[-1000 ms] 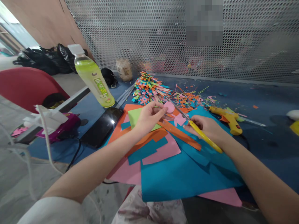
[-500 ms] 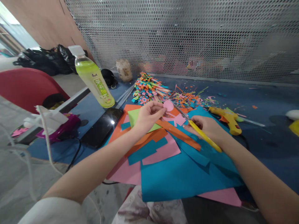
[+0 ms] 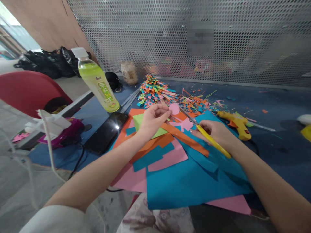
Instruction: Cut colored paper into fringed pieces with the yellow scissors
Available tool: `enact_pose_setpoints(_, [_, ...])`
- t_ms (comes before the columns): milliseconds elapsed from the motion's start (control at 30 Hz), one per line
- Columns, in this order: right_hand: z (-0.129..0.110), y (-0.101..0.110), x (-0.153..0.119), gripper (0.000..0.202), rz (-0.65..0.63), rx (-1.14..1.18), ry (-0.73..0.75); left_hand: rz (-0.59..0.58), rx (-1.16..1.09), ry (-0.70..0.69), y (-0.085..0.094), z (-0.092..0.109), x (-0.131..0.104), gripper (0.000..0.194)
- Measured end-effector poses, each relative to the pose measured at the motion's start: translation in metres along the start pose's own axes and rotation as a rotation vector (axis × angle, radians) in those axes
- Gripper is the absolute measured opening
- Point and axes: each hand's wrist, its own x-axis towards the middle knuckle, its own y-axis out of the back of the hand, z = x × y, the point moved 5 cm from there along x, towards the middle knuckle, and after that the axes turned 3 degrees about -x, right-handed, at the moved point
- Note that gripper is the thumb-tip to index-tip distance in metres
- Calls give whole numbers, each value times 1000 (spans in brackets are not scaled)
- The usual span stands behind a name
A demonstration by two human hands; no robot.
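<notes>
Pinched in the fingers of my left hand (image 3: 155, 119) is a small round pink paper piece (image 3: 174, 109). My right hand (image 3: 215, 134) is closed around the yellow handles of the scissors (image 3: 213, 142), whose blades point up and left to the edge of the pink piece. Whether the blades touch the paper I cannot tell. Below both hands lie an orange paper strip (image 3: 188, 141), a lime green sheet (image 3: 138, 122) and a large blue sheet (image 3: 189, 184). A cone of many-coloured paper strips (image 3: 154, 92) stands just behind my left hand.
Paper scraps (image 3: 196, 102) are strewn behind the scissors. A yellow glue gun (image 3: 236, 123) lies to the right. On the left are a black phone (image 3: 104, 136), a bottle of green drink (image 3: 98, 81) and a purple power strip (image 3: 75, 127). A perforated metal panel (image 3: 170, 38) borders the back.
The pink round piece has turned slightly in my left fingers and shifted a little left. The scissors and my right hand have hardly moved.
</notes>
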Motion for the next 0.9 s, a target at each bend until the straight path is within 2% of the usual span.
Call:
enact_pose_setpoints(133, [-2,1,-1,52,0,-16,2,23,6,-1,2,0,1,18])
enact_pose_setpoints(267, [-4,1,-1,54,7,-37,7,43,-10,7,4,-4,3,24])
enact_pose_setpoints(533, [-3,-1,-2,56,4,-49,17,25,-103,124,2,-14,2,36])
enact_pose_setpoints(733, [-2,-3,-2,52,-9,-22,68,-30,-35,117,-3,-11,-1,37])
enact_pose_setpoints(900, [1,-3,-2,52,-7,-44,60,-28,-35,119,-3,-11,-1,38])
